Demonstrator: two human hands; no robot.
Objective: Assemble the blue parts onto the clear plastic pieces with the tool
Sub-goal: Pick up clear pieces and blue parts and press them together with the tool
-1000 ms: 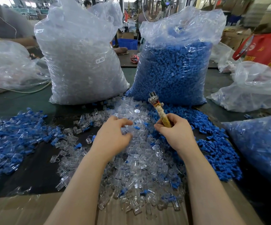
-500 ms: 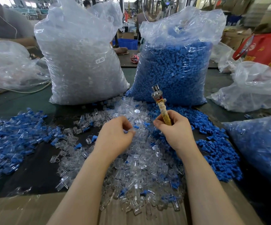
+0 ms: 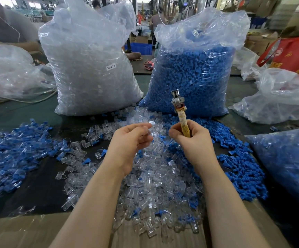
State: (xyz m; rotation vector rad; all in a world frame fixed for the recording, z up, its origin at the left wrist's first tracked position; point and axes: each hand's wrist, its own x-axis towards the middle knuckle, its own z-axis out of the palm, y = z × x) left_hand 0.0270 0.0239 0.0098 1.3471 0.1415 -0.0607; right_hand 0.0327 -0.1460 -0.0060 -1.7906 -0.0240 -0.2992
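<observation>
The right hand [image 3: 192,140] is closed around the tape-wrapped handle of the tool [image 3: 181,115], which stands nearly upright with its metal head uppermost, in front of the bag of blue parts [image 3: 191,76]. The left hand [image 3: 129,145] is raised just beside it, fingers curled, thumb and forefinger pinching a clear plastic piece [image 3: 149,129]; the piece is hard to separate from the heap behind it.

Beneath both hands a heap of clear plastic pieces [image 3: 154,185] runs from the bench's [image 3: 37,176] near edge to the foot of the two large bags, with a few blue bits scattered through it. Loose blue parts [image 3: 238,163] lie in a band along the heap's right side. Toward the bench's left edge lies a spread of mixed blue-and-clear pieces [image 3: 10,149].

At the far side of the bench stand two tall clear bags: the left one, the bag of clear pieces [image 3: 91,65], bears a small label; the right holds blue parts. A third bag with blue contents [image 3: 288,161] lies at the right edge. A sheet of cardboard [image 3: 19,231] covers the near edge.
</observation>
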